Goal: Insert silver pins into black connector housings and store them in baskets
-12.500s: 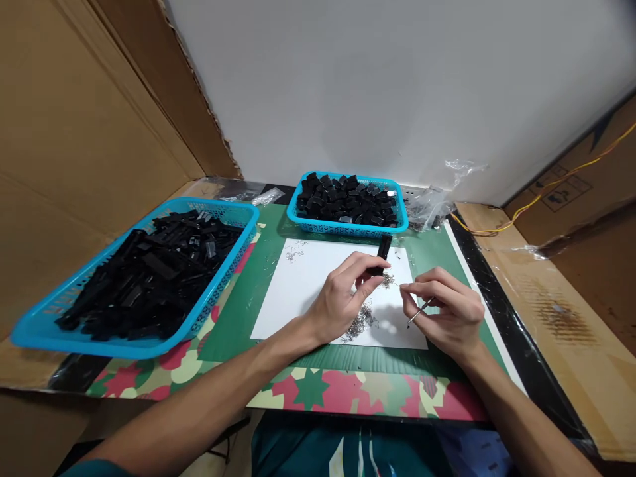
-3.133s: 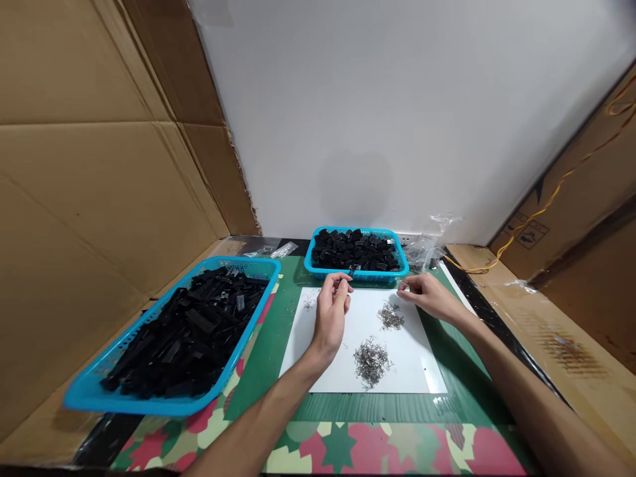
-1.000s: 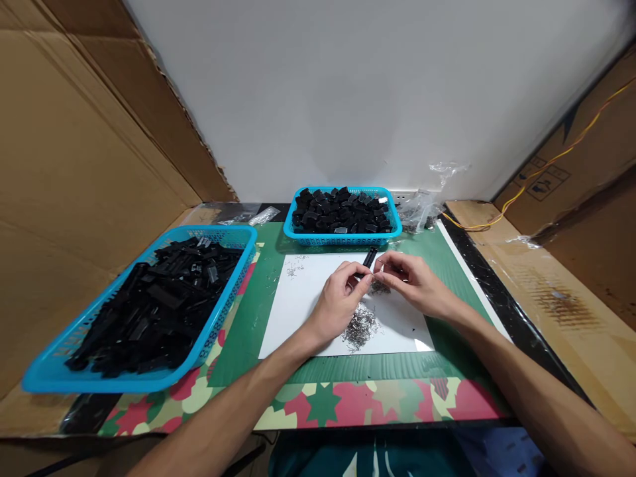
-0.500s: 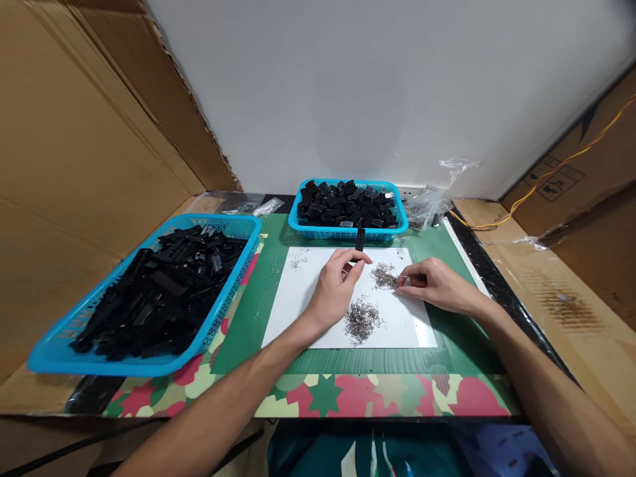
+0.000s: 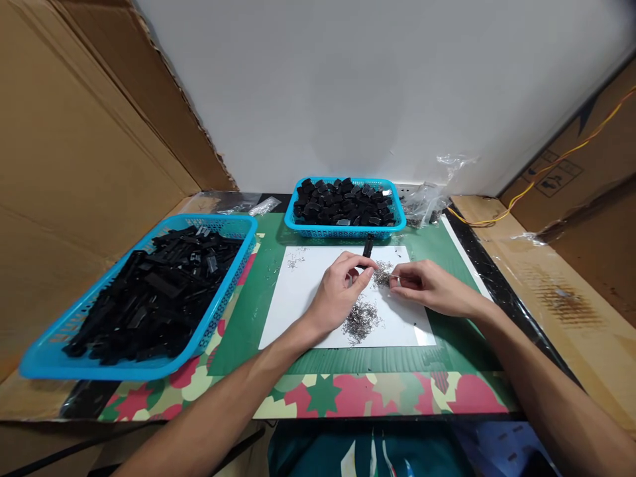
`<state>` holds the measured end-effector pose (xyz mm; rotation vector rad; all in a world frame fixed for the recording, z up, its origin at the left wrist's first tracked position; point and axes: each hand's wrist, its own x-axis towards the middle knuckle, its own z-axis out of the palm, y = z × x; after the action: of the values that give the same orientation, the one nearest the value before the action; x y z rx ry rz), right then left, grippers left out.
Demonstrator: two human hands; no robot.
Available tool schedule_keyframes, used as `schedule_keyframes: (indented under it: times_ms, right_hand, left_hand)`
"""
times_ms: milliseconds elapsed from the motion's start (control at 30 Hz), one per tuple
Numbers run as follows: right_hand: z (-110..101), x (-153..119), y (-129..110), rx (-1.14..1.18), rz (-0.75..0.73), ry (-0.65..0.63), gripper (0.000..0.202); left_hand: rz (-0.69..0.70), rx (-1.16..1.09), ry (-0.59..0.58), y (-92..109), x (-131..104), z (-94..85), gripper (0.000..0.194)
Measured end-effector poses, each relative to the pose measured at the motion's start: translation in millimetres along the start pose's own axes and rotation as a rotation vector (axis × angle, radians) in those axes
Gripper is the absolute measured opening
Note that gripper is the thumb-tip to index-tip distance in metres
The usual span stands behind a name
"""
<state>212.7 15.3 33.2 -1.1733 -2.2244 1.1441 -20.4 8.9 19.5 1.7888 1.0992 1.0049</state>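
My left hand [image 5: 332,295] is closed around a narrow black plastic part [image 5: 368,248], whose far end sticks out beyond the fingers toward the back basket. To its right, my right hand [image 5: 432,286] pinches a thin metal piece [image 5: 394,275], too small to identify exactly. Those fingertips are at the edge of a small heap of fine metal pieces [image 5: 381,273], partly hidden between the hands. A larger heap of tiny bent metal pieces [image 5: 362,322] lies nearer me on the white sheet [image 5: 293,318]. A few more loose bits [image 5: 296,258] are scattered at the sheet's far left corner.
A blue basket [image 5: 251,242] of long black plastic parts stands at the left. Another blue basket [image 5: 342,232] with short black pieces is at the back, beside clear plastic bags [image 5: 427,204]. Cardboard walls [image 5: 89,112] flank the table; a yellow wire [image 5: 517,205] runs at right.
The black part has shifted right and now tilts a little to the right. My right hand has moved slightly left, so the two hands are closer together.
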Motion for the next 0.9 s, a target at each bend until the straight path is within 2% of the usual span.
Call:
schedule_keyframes:
  times_ms: [67,133,300,433,533,633,767,900]
  right_hand:
    - [0.5,-1.1,-2.7,0.097,-0.004,0.054,0.023]
    - [0.3,-1.6,-1.9,0.099,0.003,0.076,0.02]
    - [-4.8,-1.5,10.8,-0.132,-0.031,0.108,0.013]
    - [-5.6,-1.0,13.8,-0.17,-0.037,0.163,0.015]
    - [1.9,0.7,7.7,-0.156,-0.061,0.169,0.019]
    - [15.6,4.1,0.4,-0.172,-0.085,0.112,0.015]
    - [32.4,8.2,-2.9,-0.277,-0.033,0.133,0.013]
    - [36.6,9.2,-1.6,-0.288,0.022,0.141,0.009]
  left_hand:
    - [-0.003,-0.004,-0.018,2.1,-0.3,0.0,0.019]
    - [0.007,-0.002,-0.022,3.3,-0.5,-0.3,0.02]
    - [0.015,-0.005,0.037,0.5,1.5,-2.5,0.023]
    - [-0.004,-0.038,0.093,-4.2,3.9,-3.1,0.02]
    - [-0.005,-0.038,0.098,-6.4,4.5,-2.8,0.021]
    - [0.01,-0.018,0.081,-7.1,4.5,-2.3,0.022]
    - [0.01,-0.006,0.081,-6.5,4.4,-1.9,0.022]
    - [0.009,-0.002,0.078,-4.8,4.1,-1.7,0.02]
